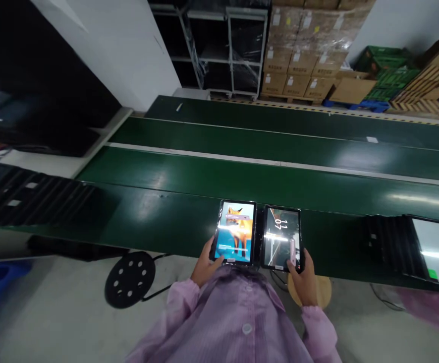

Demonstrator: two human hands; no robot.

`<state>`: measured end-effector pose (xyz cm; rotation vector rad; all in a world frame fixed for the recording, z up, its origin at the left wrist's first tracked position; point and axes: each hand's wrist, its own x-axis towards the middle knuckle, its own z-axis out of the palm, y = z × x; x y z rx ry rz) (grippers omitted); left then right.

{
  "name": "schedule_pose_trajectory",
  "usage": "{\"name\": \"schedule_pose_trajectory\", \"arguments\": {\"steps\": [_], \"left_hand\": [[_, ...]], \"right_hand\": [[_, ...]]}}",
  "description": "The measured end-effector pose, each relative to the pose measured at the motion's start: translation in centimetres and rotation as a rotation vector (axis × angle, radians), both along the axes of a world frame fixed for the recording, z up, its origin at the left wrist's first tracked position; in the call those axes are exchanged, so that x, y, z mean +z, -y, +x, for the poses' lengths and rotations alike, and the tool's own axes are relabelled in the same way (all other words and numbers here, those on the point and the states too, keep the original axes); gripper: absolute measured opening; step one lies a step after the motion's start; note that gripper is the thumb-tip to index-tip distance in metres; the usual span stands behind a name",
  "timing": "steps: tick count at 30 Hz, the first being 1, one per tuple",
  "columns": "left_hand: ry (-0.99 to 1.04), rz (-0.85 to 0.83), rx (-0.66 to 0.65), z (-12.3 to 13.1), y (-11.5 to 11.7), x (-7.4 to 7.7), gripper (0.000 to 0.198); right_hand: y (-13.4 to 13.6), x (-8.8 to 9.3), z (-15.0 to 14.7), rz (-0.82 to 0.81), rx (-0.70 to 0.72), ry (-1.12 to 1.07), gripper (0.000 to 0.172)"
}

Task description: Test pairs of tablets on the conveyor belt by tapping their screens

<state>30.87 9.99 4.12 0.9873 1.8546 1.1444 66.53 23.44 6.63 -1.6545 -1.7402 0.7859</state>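
Note:
Two lit tablets are side by side at the near edge of the green workbench, right in front of me. The left tablet shows a fox picture on a blue ground. My left hand grips its lower left corner, thumb on the front. On the right tablet a dark screen shows the digits 11 and 07 turned sideways. My right hand is closed on its lower right corner, thumb over the screen edge. The fingers beneath both tablets are hidden.
A row of dark devices ends in a tablet with a white screen at right. Several black devices line the left end. A round black stool and a wooden stool stand below. Cartons are stacked behind.

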Motion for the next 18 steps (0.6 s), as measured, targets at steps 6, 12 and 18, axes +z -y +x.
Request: {"name": "schedule_pose_trajectory", "arguments": {"steps": [6, 12, 18], "left_hand": [[-0.17, -0.009, 0.064, -2.8, -6.6, 0.7, 0.095], [-0.041, 0.082, 0.297, -5.5, -12.1, 3.8, 0.074], [0.041, -0.021, 0.091, -3.9, -5.3, 2.2, 0.076]], "right_hand": [[1.2, 2.5, -7.1, 0.218, 0.452, 0.208, 0.052], [-1.1, 2.5, -1.5, 0.239, 0.075, 0.347, 0.047], [-0.8, 1.7, 2.9, -0.038, -0.081, 0.087, 0.065]]}}
